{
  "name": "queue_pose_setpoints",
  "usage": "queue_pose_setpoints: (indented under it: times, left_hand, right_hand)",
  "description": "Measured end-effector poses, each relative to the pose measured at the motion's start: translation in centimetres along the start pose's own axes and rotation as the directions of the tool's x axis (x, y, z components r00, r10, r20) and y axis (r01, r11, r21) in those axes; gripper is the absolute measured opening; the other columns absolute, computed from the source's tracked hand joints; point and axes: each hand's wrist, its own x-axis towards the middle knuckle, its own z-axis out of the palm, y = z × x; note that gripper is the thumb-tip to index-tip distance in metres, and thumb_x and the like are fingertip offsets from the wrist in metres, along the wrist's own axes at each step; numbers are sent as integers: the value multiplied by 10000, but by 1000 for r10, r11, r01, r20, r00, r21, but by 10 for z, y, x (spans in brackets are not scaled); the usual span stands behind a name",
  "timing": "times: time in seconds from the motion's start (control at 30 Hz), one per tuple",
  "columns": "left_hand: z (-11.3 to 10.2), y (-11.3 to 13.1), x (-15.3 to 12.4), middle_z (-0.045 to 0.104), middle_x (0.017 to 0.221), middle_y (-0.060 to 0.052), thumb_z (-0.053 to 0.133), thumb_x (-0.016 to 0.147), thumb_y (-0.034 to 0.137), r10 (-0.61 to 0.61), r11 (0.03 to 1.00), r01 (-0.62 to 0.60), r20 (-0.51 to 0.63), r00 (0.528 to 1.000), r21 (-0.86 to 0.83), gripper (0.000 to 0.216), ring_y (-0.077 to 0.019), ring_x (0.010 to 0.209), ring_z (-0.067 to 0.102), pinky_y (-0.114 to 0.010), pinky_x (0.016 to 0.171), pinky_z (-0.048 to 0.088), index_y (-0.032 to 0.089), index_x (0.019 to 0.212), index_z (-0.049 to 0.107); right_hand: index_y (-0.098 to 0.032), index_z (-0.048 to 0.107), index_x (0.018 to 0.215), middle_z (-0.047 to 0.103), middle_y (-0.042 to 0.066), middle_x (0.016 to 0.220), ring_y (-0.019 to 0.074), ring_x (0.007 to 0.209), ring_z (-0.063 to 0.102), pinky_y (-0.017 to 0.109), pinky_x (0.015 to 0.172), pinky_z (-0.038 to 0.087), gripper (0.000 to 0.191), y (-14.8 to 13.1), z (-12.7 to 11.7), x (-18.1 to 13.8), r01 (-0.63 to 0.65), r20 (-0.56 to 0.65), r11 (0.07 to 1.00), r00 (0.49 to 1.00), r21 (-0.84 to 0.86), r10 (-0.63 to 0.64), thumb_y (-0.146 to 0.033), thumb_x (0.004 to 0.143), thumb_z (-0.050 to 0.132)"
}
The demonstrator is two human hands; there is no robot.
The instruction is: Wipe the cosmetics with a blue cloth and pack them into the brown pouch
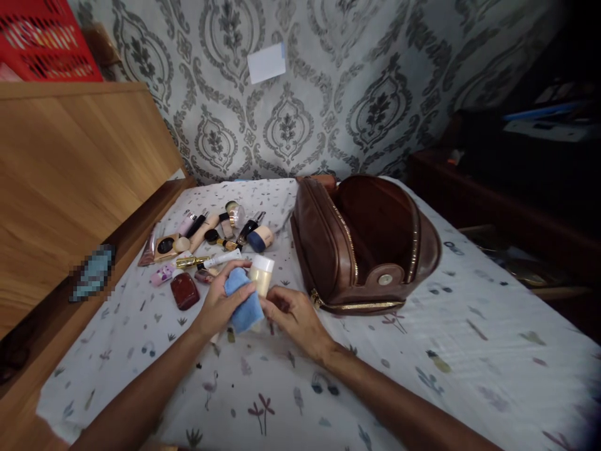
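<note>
A cream bottle with a white cap (261, 274) is held up in front of me, tilted slightly. My left hand (220, 300) is closed around a blue cloth (245, 308), which lies against the bottle's side. At the lower right of the bottle, my right hand (293, 313) grips its base with bent fingers; part of the base is hidden. A dark red case (184, 291) lies on the patterned cloth cover left of my hands. Beyond it are several cosmetics, among them a black-windowed compact (166, 247) and a blue-and-beige round container (260, 238).
An open brown toiletry bag (323, 238) with gold zips stands right of my hands. Wooden furniture (84, 175) borders the left side, with a red basket (44, 41) on top. A patterned wall (286, 138) is behind the printed cover (263, 369).
</note>
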Motion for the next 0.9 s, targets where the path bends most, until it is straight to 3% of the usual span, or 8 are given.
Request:
queue_pose_setpoints:
  times: [0.07, 0.17, 0.33, 0.5, 0.67, 0.77, 0.83, 0.9]
  left_hand:
    - [-2, 3, 0, 654, 957, -19, 737, 791, 401, 36, 998, -37, 23, 999, 46, 359, -169, 836, 588, -239, 744, 477, 206, 1085, 667]
    - [-3, 7, -1, 667, 925, -24, 711, 810, 411, 27, 996, -33, 81, 996, 79, 329, -183, 826, 594, -254, 729, 479, 201, 1059, 674]
    - [-1, 9, -2, 653, 863, -18, 659, 854, 476, -3, 995, -10, 131, 991, 102, 337, -169, 768, 575, -249, 688, 467, 184, 1020, 682]
    - [-2, 5, 0, 608, 778, 6, 617, 884, 541, -26, 998, 17, 140, 990, 68, 374, -135, 720, 532, -223, 672, 450, 174, 917, 684]
    - [-2, 7, 1, 562, 672, 24, 740, 757, 597, -194, 969, 208, 113, 974, -135, 457, -105, 610, 509, -198, 579, 431, 156, 807, 633]
    - [-3, 12, 0, 640, 701, -34, 744, 701, 671, -317, 879, 402, 316, 894, -257, 557, -158, 609, 602, -247, 570, 489, 145, 863, 656]
    - [-5, 13, -1, 685, 760, -94, 702, 690, 736, -329, 803, 527, 531, 781, -277, 637, -220, 653, 660, -320, 613, 543, 131, 891, 678]
    - [-7, 12, -1, 697, 776, -124, 659, 688, 783, -323, 748, 609, 657, 682, -264, 686, -237, 644, 669, -354, 611, 553, 126, 879, 702]
  right_hand:
    - [-186, 596, 913, 557, -18, 686, 125, 602, 523, 240, 526, 396, 420, -1, -1, 2, 13, -77, 996, 997, 83, -6, -600, 849, 628]
    - [-220, 534, 1167, 553, -27, 782, 113, 598, 511, 226, 487, 392, 521, -2, -4, 5, 28, -120, 967, 993, 253, 3, -592, 828, 667]
    - [-223, 572, 1146, 533, -38, 758, 83, 519, 449, 210, 424, 349, 522, -2, -7, 9, -39, -56, 919, 996, 393, 66, -574, 789, 721]
    - [-214, 594, 1045, 580, -34, 797, 81, 570, 508, 202, 473, 414, 495, -5, -7, 9, -63, -23, 857, 996, 511, 87, -511, 715, 814]
    - [-217, 628, 1061, 615, -35, 784, 76, 582, 528, 195, 504, 441, 475, -8, -9, 9, -75, 30, 802, 997, 592, 71, -443, 703, 845]
    - [-224, 638, 1105, 636, -24, 840, 80, 590, 560, 212, 517, 459, 483, -8, -11, 9, -50, 62, 787, 998, 614, 15, -398, 708, 851]
    - [-231, 627, 1146, 640, -25, 837, 86, 573, 574, 234, 529, 476, 484, -9, -12, 9, -45, 103, 787, 994, 615, -23, -385, 736, 833]
    - [-234, 629, 1153, 650, -18, 867, 89, 596, 585, 242, 553, 489, 473, -12, -13, 8, -37, 117, 801, 992, 597, -41, -381, 748, 823]
